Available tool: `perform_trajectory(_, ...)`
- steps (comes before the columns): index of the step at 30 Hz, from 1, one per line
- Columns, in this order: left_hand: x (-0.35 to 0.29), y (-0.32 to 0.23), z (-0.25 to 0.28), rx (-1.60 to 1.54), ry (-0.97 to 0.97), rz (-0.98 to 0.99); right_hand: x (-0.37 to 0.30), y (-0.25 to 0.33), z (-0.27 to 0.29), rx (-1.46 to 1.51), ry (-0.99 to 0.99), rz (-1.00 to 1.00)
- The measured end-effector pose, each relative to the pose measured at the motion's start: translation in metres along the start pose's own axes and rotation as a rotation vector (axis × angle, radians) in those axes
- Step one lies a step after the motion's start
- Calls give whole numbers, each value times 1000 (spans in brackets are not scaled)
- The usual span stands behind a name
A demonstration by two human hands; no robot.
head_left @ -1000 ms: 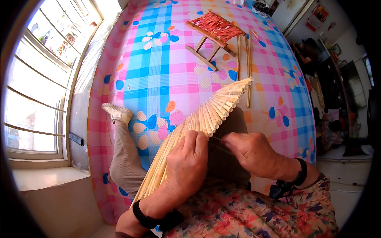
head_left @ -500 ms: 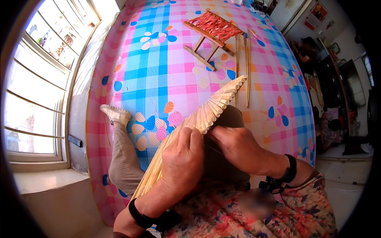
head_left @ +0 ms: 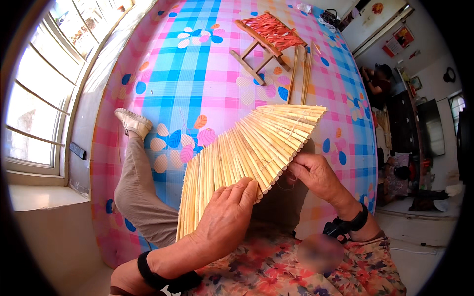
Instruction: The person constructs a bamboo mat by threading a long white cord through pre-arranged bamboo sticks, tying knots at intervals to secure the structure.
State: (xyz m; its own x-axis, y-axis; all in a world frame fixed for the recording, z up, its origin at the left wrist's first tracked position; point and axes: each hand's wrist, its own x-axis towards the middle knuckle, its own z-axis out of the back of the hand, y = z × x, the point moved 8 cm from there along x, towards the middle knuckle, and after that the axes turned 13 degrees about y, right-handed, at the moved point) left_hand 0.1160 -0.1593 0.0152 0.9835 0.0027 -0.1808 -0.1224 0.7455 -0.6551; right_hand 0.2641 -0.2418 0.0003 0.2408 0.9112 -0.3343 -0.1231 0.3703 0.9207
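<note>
A mat of pale stalks [head_left: 247,148], bound side by side with thread, fans out across my lap with its cut ends toward me. My left hand [head_left: 222,209] grips its near edge, fingers on top and the thumb hidden below. At the right part of that edge my right hand [head_left: 321,177] is closed, thumb and forefinger pinched together close to the stalk ends. A thin thread [head_left: 284,186] hangs in a loop below the edge and runs toward those fingertips, which the stalks partly cover.
A folding wooden stool [head_left: 271,34] with a red woven seat stands on the checked floral sheet [head_left: 173,89]. Several loose stalks [head_left: 302,74] lie beside it. My stretched leg [head_left: 143,197] is at left, below a barred window [head_left: 39,98]. Another person [head_left: 380,81] is at far right.
The mat has turned from nearly edge-on to lying flatter, its upper face now showing. My left hand has opened from a fist-like hold to a flatter grip; my right hand has moved right.
</note>
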Motion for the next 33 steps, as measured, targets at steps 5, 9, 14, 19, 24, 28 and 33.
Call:
perform_trajectory(5,-1,-15,-10,-6,-28,-106,-21,-21,2,1,-8,-69)
perform_trajectory(9,1,-19,-18,7,27,-159,-28,-25,0,138,-96,-111)
perform_trajectory(14,2,-19,-14,-12,68,-157,-29,-30,4,113,-81,-130)
perform_trajectory(19,5,-19,-14,-20,79,-173,-33,-34,10,44,-80,-233)
perform_trajectory(24,7,-18,-13,4,49,-169,-33,-29,6,35,-68,-218)
perform_trajectory(28,14,-19,-15,-25,30,-148,-31,-23,4,28,-90,-189)
perform_trajectory(33,24,-15,-14,-181,-3,-115,-30,-22,6,-23,-114,-173)
